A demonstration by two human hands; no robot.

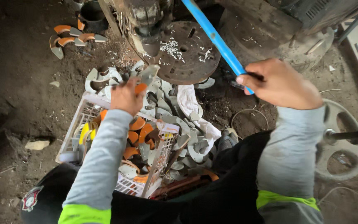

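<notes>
Landmark: the round slotted press table point(189, 52), dark, littered with pale chips.

Left hand point(126, 96) sits just off the near-left edge of that table, fingers point(134, 92) clamped on a curved metal piece point(146, 79), grey with an orange end. The piece's long axis runs up and to the right, free grey end pointing at the table and the spindle head point(148, 31) above its left side. The grey tip is just short of the table rim, not on it as far as I can tell.

Right hand point(280, 85) is right of the table, wrapped shut around the blue lever point(216, 39). The lever runs diagonally from above the table down to that hand.

So the left hand is the nearer one to the table and carries the part; the right is only on the lever.

Below the table, toward me: white plastic crate point(77, 124) holding more grey and orange pieces, with a loose heap point(175, 124) between crate and table. A few pieces point(69, 35) lie on the dirt floor well left of the table.
</notes>
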